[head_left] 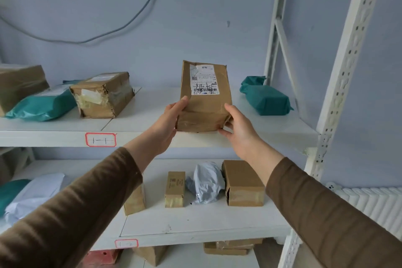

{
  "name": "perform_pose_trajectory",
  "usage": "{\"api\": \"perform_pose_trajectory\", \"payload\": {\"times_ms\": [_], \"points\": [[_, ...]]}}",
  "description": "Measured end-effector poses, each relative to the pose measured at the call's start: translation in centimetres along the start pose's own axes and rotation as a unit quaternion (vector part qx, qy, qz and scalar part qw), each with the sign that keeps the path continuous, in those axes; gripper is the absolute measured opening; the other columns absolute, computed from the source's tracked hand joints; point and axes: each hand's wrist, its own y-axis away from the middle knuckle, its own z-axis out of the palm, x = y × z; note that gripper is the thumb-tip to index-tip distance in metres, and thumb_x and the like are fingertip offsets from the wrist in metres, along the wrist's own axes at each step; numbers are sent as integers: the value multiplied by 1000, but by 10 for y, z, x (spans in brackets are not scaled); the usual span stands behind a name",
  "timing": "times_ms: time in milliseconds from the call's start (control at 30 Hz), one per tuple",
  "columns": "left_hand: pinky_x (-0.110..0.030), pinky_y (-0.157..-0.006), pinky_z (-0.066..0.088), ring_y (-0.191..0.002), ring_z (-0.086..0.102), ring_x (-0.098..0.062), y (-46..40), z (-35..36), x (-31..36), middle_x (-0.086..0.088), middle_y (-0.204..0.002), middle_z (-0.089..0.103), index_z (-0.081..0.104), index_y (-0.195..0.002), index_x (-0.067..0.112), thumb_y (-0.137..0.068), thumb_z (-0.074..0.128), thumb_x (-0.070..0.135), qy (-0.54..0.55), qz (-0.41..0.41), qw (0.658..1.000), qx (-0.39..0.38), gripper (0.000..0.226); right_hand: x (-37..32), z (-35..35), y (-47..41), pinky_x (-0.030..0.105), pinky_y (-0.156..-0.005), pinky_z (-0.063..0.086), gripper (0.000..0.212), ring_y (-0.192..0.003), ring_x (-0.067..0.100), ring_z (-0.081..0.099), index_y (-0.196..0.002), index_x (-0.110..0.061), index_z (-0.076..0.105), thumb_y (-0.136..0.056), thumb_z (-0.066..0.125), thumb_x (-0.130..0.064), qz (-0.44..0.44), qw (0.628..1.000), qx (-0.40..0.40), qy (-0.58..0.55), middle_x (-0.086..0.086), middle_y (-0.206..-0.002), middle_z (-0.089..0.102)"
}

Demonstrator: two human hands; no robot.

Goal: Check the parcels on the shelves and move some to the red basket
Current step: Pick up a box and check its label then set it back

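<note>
Shelf (250, 135): white, holding several parcels.
Left hand (168, 122), right hand (238, 127): both gripping brown parcel (205, 95), label up.
Progress: checking; red basket unseen.

You're holding a tan kraft parcel (204, 98) with a white shipping label (204, 79) printed in black barcode and QR. Your sleeves (326, 206) are brown. Shelf boards (250, 130) and perforated uprights (348, 54) are white, the wall (152, 17) pale blue-grey with a grey cable (134, 15). Teal mailer bags sit right (265, 98) and left (41, 104) on the top shelf. Shelf tags (100, 139) are white with red borders and black handwriting. Lower shelf: tan boxes (242, 183) and a light grey poly bag (205, 183).
</note>
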Motion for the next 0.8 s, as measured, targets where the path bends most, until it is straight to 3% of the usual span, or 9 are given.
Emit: {"api": "perform_pose_trajectory", "payload": {"times_ms": [133,200,333,467,567,700,800], "points": [[-11,-72,50,-72,71,6,-33,-21,11,21,-75,77,67,-105,26,-106,50,41,-12,17,998,52,23,-4,39,-44,38,-96,53,41,-105,13,60,-135,-16,47,-104,53,-43,23,1000,-2,11,1,-120,61],[-15,-67,48,-74,68,0,-47,-32,16,19,-66,74,65,-93,27,-105,51,42,-9,3,996,90,24,-3,56,-63,37,-93,53,42,-107,15,60,-136,-16,50,-104,52,-44,39,999,-7,20,2,-126,61],[-25,-91,40,-85,58,-2,-75,-59,16,9,-92,66,60,-93,25,-104,55,45,8,-30,991,128,23,3,82,-93,36,-88,51,37,-111,19,59,-132,-17,59,-106,50,-41,55,998,-20,33,1,-122,62],[-30,-99,44,-88,59,-10,-89,-78,11,5,-94,63,56,-106,21,-104,55,46,13,-48,987,155,25,13,100,-113,33,-81,52,42,-108,20,61,-137,-15,59,-106,50,-41,72,996,-28,34,1,-118,64],[-35,-111,45,-97,63,-15,-101,-90,4,3,-99,66,60,-102,23,-103,54,49,7,-57,984,169,27,21,106,-124,36,-95,52,42,-113,19,59,-137,-16,60,-105,52,-42,80,996,-36,34,0,-122,64],[-37,-113,44,-113,61,-21,-111,-97,0,-3,-120,68,57,-126,20,-103,52,51,-4,-67,983,169,39,30,109,-138,40,-114,44,47,-127,19,57,-140,-18,58,-102,55,-45,74,995,-40,47,-2,-135,63],[-38,-109,37,-135,48,-27,-118,-100,-1,-9,-150,49,43,-150,18,-104,49,49,-103,-35,973,205,56,30,105,-139,43,-116,42,48,-124,19,55,-140,-17,58,-102,53,-47,59,994,-43,86,-6,-137,59]]}}
